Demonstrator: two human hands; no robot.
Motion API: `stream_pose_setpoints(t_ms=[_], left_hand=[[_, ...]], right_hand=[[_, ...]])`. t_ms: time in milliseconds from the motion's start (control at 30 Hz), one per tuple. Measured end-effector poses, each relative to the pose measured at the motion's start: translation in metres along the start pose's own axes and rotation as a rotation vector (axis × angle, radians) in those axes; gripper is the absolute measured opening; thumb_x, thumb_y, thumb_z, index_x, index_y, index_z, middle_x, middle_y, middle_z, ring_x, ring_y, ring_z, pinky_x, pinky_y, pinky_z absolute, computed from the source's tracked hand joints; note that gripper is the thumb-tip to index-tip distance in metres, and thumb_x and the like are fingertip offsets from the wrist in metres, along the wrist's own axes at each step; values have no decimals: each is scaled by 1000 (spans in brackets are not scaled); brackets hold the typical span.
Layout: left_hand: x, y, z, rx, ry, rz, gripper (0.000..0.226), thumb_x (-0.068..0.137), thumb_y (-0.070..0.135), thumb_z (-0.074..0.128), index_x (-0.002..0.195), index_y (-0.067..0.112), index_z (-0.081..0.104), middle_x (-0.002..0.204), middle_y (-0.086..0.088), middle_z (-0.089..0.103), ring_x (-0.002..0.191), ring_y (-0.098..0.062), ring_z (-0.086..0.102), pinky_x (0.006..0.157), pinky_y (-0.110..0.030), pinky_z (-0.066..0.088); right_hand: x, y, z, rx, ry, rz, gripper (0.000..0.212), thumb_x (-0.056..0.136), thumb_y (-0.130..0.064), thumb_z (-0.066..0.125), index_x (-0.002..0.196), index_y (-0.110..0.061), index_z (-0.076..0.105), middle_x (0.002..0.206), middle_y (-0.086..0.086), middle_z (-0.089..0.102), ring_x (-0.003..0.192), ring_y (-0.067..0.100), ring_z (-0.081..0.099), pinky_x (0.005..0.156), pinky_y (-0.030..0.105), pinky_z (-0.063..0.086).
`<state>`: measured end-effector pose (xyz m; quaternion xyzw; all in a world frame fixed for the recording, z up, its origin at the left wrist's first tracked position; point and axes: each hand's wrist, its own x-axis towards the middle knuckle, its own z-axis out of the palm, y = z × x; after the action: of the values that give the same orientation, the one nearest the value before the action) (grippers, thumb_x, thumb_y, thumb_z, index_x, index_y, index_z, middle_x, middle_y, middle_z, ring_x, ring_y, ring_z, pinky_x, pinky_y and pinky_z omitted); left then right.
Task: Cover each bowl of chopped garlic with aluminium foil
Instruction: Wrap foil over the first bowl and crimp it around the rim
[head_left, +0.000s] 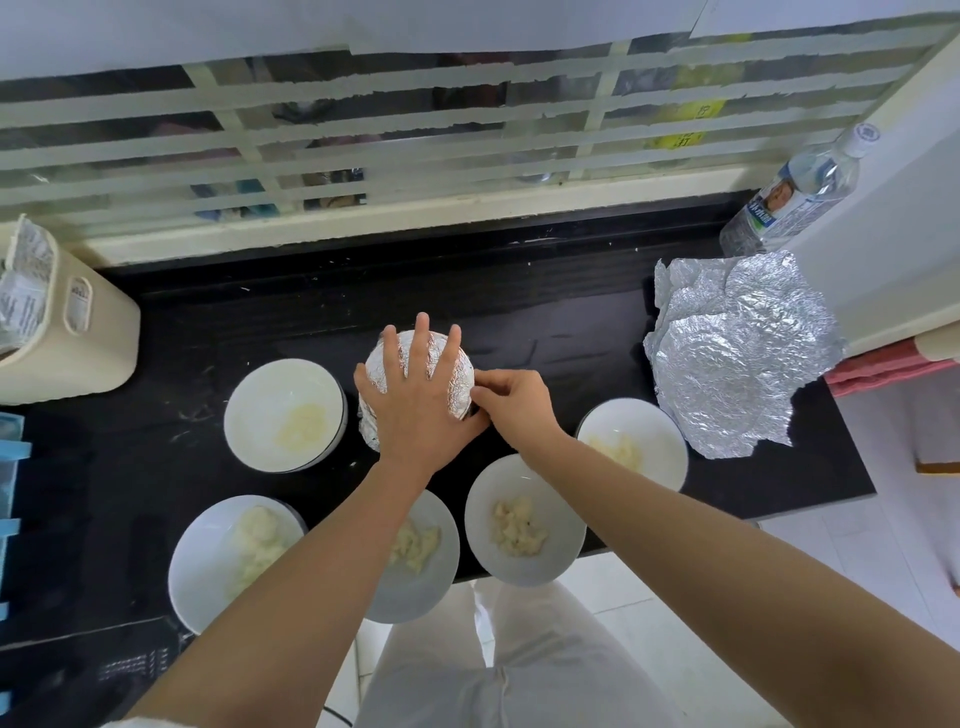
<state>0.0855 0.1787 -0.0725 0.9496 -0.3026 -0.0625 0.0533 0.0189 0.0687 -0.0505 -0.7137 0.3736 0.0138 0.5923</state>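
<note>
We have our left hand (415, 400) spread flat, fingers straight, pressing down on the foil cover (460, 387) of the bowl in the middle of the table (571, 322). Our right hand (511, 402) pinches the foil at that bowl's right rim with curled fingertips. The bowl beneath is almost wholly hidden.

The foil is thin, light and finely crinkled. We judge that it will hold whatever fold we give it but tear if tugged, so the place to work is the overhang at the rim, pinched and tucked under a little at a time. The flat palm on top stops the light bowl from sliding on the smooth black table.

Five bowls lie open around it:
- the far-left bowl (260, 395)
- the right bowl (657, 431)
- the front-right bowl (485, 501), near the table's front edge
- the front-middle bowl (415, 590), partly under our left arm
- the front-left bowl (200, 564)

All are round, white and glossy, probably glazed and therefore hard, slippery and chippable. Each holds a small pale, moist heap of chopped garlic. We would steady them by the wall or rim, never push them from the side.

The spare foil sheets (737, 358) lie stacked and rumpled near the table's far right corner, already dented into a bowl shape. They should be lifted by a corner.
</note>
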Motion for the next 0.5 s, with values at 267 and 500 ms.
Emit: stream_pose_setpoints(t_ms=[267, 500], left_hand=[[-16, 0, -14, -69, 107, -174, 103, 67, 86, 33, 150, 25, 35, 159, -10, 29, 145, -39, 25, 103, -65, 28], [-8, -12, 0, 35, 60, -5, 97, 71, 82, 35, 151, 29, 31, 161, -8, 24, 145, -42, 21, 104, -68, 30]], right_hand=[[36, -25, -7, -197, -128, 21, 27, 91, -8, 57, 108, -20, 74, 107, -2, 72, 94, 12, 65, 80, 27, 55], [37, -23, -9, -223, -194, -25, 26, 95, -14, 56, 115, -20, 71, 111, -2, 71, 101, 12, 64, 89, 28, 52]])
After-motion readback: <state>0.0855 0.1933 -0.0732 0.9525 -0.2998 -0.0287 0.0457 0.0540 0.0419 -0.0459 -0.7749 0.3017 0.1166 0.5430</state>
